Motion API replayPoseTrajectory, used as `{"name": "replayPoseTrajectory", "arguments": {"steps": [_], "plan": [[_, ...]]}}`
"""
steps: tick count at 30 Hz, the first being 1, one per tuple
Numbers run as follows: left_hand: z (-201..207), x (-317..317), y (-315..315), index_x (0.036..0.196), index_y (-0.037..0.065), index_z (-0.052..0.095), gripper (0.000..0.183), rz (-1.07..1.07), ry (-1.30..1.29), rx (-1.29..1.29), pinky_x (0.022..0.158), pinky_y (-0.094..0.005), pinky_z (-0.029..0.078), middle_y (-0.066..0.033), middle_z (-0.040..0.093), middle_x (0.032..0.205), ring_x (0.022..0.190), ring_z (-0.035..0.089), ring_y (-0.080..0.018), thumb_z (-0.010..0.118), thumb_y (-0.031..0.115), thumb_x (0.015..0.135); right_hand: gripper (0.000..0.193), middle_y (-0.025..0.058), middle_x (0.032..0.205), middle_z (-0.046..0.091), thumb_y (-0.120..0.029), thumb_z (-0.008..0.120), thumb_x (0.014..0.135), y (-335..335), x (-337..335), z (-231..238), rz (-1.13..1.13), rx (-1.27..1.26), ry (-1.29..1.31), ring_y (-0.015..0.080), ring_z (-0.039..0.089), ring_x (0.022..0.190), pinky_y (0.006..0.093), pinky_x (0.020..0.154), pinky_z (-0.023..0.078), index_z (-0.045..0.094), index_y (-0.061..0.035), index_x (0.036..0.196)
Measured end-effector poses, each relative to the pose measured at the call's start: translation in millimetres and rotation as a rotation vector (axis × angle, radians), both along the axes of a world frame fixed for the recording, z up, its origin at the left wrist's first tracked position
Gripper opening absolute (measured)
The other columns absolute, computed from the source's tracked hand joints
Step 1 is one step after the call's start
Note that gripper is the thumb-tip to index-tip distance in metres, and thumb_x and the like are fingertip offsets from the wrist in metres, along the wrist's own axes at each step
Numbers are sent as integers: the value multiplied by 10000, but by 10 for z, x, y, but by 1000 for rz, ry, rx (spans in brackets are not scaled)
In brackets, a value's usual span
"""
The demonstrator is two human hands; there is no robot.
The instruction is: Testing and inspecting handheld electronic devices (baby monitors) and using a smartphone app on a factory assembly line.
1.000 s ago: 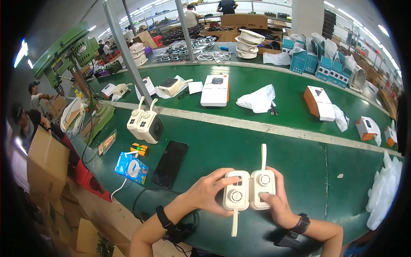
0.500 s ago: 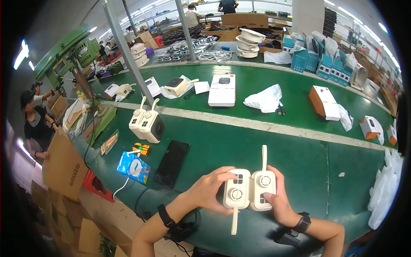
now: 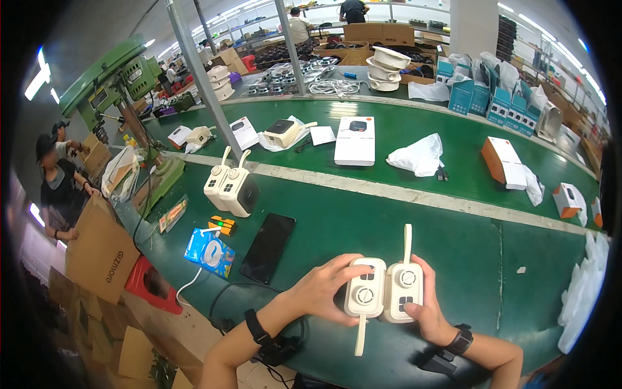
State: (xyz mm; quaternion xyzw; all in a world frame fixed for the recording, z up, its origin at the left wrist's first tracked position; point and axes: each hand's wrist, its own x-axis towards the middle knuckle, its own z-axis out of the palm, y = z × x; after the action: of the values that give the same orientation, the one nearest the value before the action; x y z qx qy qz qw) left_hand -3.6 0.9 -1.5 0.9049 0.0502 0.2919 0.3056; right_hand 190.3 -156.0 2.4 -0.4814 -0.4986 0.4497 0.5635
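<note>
Two cream box-shaped devices stand side by side near the table's front edge, each with a round knob, dark square buttons and a strap. My left hand (image 3: pixel 327 285) grips the left device (image 3: pixel 364 295), a fingertip by its buttons; its strap points toward me. Wrapped round the right device (image 3: pixel 405 277) is my right hand (image 3: pixel 429 310), its thumb on the buttons; that strap points away. The two are turned opposite ways and seem to touch or nearly touch. Their undersides are hidden. Another pair of such devices (image 3: pixel 232 188) stands upright farther left.
A black phone (image 3: pixel 268 248), a blue box (image 3: pixel 209 253) and a small orange gadget (image 3: pixel 222 225) lie left of my hands. Beyond a pale strip, white boxes (image 3: pixel 355 141) and a plastic bag (image 3: pixel 418 155) sit on green surface. A metal post (image 3: pixel 206 91) and green drill press (image 3: pixel 129 84) rise left.
The whole view has shifted a little, so the scene sits farther right. Both hands keep their grips on the two devices, and a finger of my left hand still rests by the buttons.
</note>
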Motion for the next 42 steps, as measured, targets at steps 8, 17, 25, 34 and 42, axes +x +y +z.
{"name": "replayPoseTrajectory", "arguments": {"steps": [8,17,25,34,42], "plan": [[-20,19,10,1247,133,491,831,-7,-37,-34,847,-393,523,-194,482,1235,1022,581,-360,850,301,517,867,158,1305,323,-179,640,810,12,-29,40,-5,3,22,249,340,1244,402,1056,286,65,-23,1439],[-23,2,50,1242,131,494,803,11,-53,-40,835,-391,530,-198,490,1221,1023,581,-364,839,291,535,845,141,1279,344,-160,630,784,82,-54,12,-40,-3,38,233,368,1207,373,1034,314,100,-29,1428],[-49,18,-33,1264,117,471,851,-8,-19,-28,894,-403,497,-218,445,1278,1085,547,-383,821,287,506,954,127,1232,418,-388,673,639,17,-209,45,-188,-9,217,252,451,1171,373,996,382,212,-60,1407],[-74,-21,-46,1272,120,437,845,5,-39,-38,852,-402,507,-220,432,1268,1042,557,-389,799,271,524,904,165,1396,335,-482,603,766,6,-190,158,-135,-30,-2,295,313,1330,408,1103,247,217,-13,1435],[-52,-1,-25,1264,118,439,838,16,-22,-13,840,-404,512,-216,434,1266,1033,561,-386,794,270,520,913,169,1380,354,-524,595,765,13,-161,109,-167,-19,-10,296,350,1305,408,1084,288,237,0,1422]]}}
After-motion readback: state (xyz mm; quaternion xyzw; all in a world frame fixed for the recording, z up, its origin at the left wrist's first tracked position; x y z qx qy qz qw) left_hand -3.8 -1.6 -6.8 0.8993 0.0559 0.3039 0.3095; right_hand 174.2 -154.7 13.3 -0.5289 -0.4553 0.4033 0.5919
